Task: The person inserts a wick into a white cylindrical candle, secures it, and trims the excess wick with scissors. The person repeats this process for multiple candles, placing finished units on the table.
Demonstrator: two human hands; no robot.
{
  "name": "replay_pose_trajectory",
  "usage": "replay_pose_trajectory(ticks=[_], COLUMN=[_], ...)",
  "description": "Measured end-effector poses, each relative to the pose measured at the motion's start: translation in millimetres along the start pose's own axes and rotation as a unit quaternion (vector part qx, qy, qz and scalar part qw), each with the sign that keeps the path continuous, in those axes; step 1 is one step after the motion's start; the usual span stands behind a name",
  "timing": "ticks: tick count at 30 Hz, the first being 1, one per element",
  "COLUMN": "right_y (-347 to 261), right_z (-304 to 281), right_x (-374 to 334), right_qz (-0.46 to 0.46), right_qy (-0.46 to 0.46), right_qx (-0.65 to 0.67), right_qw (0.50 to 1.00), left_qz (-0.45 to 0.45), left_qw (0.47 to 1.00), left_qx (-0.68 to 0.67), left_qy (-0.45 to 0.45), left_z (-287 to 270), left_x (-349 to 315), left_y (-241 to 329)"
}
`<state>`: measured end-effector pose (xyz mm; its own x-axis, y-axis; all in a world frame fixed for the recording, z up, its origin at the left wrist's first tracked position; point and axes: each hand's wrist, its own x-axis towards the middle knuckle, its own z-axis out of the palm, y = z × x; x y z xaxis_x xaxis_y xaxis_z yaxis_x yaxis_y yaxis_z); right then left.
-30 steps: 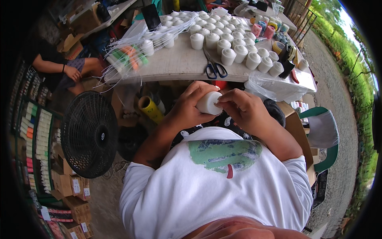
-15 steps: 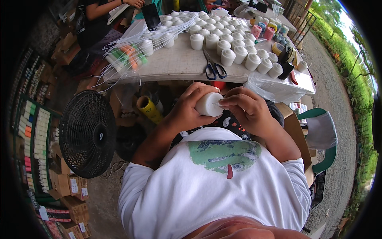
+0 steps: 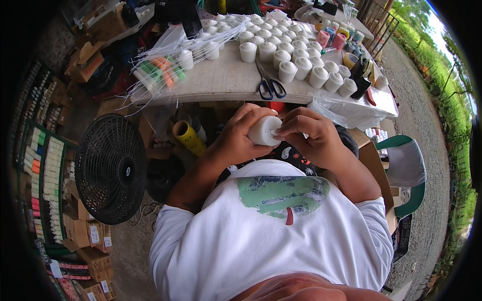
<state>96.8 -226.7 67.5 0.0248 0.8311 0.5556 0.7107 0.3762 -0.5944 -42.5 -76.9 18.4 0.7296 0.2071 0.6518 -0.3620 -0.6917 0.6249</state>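
Observation:
My left hand (image 3: 240, 131) is wrapped round a white cylindrical candle (image 3: 262, 132), which lies on its side with one flat end turned to the right. At that end my right hand (image 3: 307, 131) pinches thumb and forefinger together. A short bit of white wick (image 3: 274, 132) seems to show between the candle's face and those fingertips, though they hide most of it. Both hands are above my lap, just in front of the table (image 3: 226, 85). On the table stand many similar white candles (image 3: 287, 72) with domed tops, in rows.
Dark-handled scissors (image 3: 271, 88) lie near the table's front edge. Long white strands (image 3: 150, 62) spread over its left side, beside green and orange rolls (image 3: 163, 67). A black fan (image 3: 111, 168) stands at my left; a green chair (image 3: 409, 175) is at my right.
The person at the far left of the table has moved out of view there. My right fingers have shifted slightly at the candle's end; the left hand keeps its hold.

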Motion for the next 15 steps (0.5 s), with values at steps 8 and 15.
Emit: replay_pose_trajectory(ticks=[8, 15], right_y=[-7.0, -6.2], right_z=[-0.8, 0.8], right_x=[0.6, -1.5], right_qz=[0.007, -0.025], right_qy=[-0.012, -0.003], right_qx=[-0.007, -0.04], right_qw=[1.0, 0.999], left_qz=[0.03, 0.023], left_qw=[1.0, 1.0], left_qx=[0.003, -0.003], left_qy=[0.001, -0.008], left_z=[1.5, 1.9], left_x=[-0.2, -0.5], left_y=[-0.2, -1.1])
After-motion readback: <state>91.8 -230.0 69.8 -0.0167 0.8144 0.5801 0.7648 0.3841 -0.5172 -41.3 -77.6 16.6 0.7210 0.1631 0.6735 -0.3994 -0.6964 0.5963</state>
